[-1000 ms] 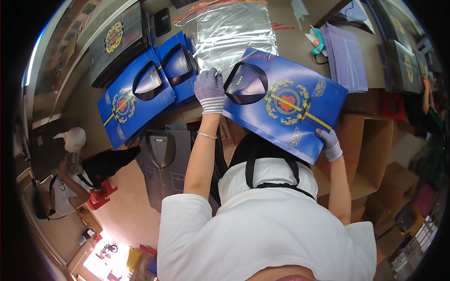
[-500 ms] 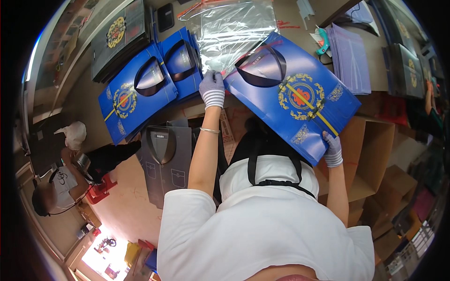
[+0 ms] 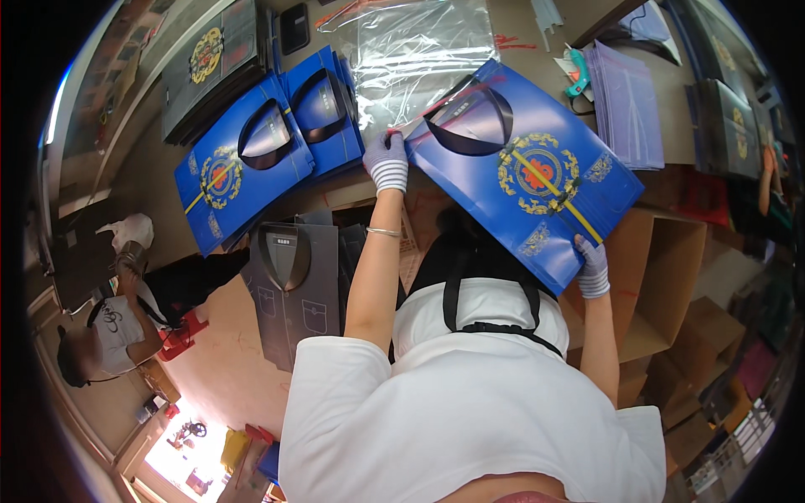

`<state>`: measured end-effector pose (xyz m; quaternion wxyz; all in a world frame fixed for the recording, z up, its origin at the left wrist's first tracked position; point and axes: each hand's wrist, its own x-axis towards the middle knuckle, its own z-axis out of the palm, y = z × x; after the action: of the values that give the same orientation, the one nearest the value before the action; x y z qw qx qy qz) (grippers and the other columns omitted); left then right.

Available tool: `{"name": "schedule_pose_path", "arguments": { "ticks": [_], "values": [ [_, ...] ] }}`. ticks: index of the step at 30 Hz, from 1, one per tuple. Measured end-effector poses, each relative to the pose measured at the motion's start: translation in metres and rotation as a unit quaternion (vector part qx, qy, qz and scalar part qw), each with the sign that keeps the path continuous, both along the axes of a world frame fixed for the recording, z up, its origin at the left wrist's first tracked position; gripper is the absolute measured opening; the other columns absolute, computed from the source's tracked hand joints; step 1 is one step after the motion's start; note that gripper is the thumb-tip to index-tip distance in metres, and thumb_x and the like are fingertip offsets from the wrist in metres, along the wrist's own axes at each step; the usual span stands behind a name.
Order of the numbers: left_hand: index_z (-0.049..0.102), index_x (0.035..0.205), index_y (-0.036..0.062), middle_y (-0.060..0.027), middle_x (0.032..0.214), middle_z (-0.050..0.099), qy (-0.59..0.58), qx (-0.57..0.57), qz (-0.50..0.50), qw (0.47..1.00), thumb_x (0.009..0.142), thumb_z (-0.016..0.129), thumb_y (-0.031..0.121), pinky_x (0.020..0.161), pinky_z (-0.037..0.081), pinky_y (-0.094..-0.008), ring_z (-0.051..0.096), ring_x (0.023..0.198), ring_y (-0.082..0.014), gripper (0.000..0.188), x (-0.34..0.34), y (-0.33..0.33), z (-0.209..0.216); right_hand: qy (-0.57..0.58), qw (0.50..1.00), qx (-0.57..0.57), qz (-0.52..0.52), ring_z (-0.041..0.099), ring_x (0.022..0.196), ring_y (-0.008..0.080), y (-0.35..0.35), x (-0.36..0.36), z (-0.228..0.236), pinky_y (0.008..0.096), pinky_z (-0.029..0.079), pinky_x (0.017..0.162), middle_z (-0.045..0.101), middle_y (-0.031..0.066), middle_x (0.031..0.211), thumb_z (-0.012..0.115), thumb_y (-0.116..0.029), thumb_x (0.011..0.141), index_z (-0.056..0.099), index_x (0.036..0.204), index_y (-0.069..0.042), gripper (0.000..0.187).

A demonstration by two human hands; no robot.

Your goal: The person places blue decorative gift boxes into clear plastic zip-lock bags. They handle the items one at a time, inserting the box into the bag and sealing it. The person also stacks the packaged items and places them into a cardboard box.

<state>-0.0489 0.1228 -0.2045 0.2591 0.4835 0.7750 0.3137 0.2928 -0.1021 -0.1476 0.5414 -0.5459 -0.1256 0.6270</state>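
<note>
A stack of blue paper gift bags [image 3: 537, 218] with a gold-and-red emblem and a dark ribbon handle lies tilted in front of me. My right hand [image 3: 593, 267], in a striped knit glove, grips its lower right edge, thumb on top. My left hand [image 3: 386, 161], gloved alike, has its fingers pinched at the near edge of a clear plastic bag [image 3: 419, 50] with a reddish strip. The film reaches the blue stack's upper left corner; how far it covers that corner is hard to tell. More blue gift bags [image 3: 243, 168] lie left of my left hand.
Dark gift bags [image 3: 214, 67] are stacked at the far left beside a black phone [image 3: 295, 29]. A teal glue gun [image 3: 577, 74] and lilac sheets [image 3: 625, 105] are at the right. A grey bag [image 3: 293, 293] stands below the table; open cardboard boxes [image 3: 671, 268] stand right. Another person [image 3: 117, 327] sits left.
My left hand has moved slightly right and nearer to me, and the plastic's near edge with its reddish strip has shifted with it. My right hand and the blue stack have barely moved.
</note>
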Motion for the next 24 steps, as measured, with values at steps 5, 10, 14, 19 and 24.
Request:
{"name": "schedule_pose_path", "arguments": {
  "ticks": [5,10,14,19,24],
  "values": [
    [0.064,0.091,-0.0016,-0.0217,0.08,0.063,0.0,0.03,-0.059,0.998,0.079,0.058,0.018,0.069,0.047,-0.0338,0.062,0.073,-0.0327,0.024,-0.014,-0.003,0.003,0.007,1.0,0.004,-0.005,0.058,0.094,0.0204,0.002,-0.004,0.005,0.0319,0.047,0.084,0.058,0.0091,0.106,0.065,-0.015,0.076,0.049,0.118,0.0,0.047],
    [0.06,0.086,-0.0018,-0.0214,0.076,0.06,0.069,0.05,-0.223,0.971,0.081,0.055,0.012,0.065,0.046,-0.0376,0.06,0.073,-0.0362,0.016,-0.041,-0.002,-0.004,0.012,0.999,-0.01,-0.031,0.057,0.095,0.0209,0.0,-0.009,0.008,0.0321,0.047,0.085,0.058,0.0101,0.107,0.065,-0.015,0.076,0.048,0.118,0.0,0.048],
    [0.058,0.087,-0.002,-0.0218,0.077,0.059,0.079,0.053,-0.296,0.95,0.083,0.052,0.009,0.064,0.047,-0.037,0.059,0.074,-0.0368,0.014,-0.049,0.001,-0.005,0.013,0.998,-0.018,-0.057,0.057,0.095,0.0202,-0.005,-0.017,0.021,0.031,0.046,0.085,0.058,0.01,0.107,0.064,-0.014,0.076,0.049,0.117,0.001,0.046],
    [0.059,0.08,-0.0001,-0.0205,0.069,0.059,0.039,0.047,-0.285,0.957,0.084,0.049,0.015,0.061,0.045,-0.0418,0.057,0.068,-0.0383,0.019,-0.036,-0.007,-0.009,-0.013,0.997,-0.021,-0.079,0.058,0.093,0.0197,-0.024,-0.013,0.007,0.031,0.047,0.083,0.058,0.0102,0.105,0.063,-0.016,0.078,0.05,0.115,0.001,0.043],
    [0.058,0.079,0.0001,-0.0193,0.064,0.057,-0.05,-0.017,-0.22,0.974,0.087,0.048,0.021,0.059,0.044,-0.0422,0.058,0.063,-0.036,0.025,-0.03,-0.009,0.0,-0.003,0.995,-0.024,-0.097,0.058,0.089,0.0172,-0.022,-0.02,0.026,0.0299,0.047,0.08,0.059,0.0074,0.101,0.062,-0.016,0.079,0.053,0.112,0.0,0.038]
  ]
}}
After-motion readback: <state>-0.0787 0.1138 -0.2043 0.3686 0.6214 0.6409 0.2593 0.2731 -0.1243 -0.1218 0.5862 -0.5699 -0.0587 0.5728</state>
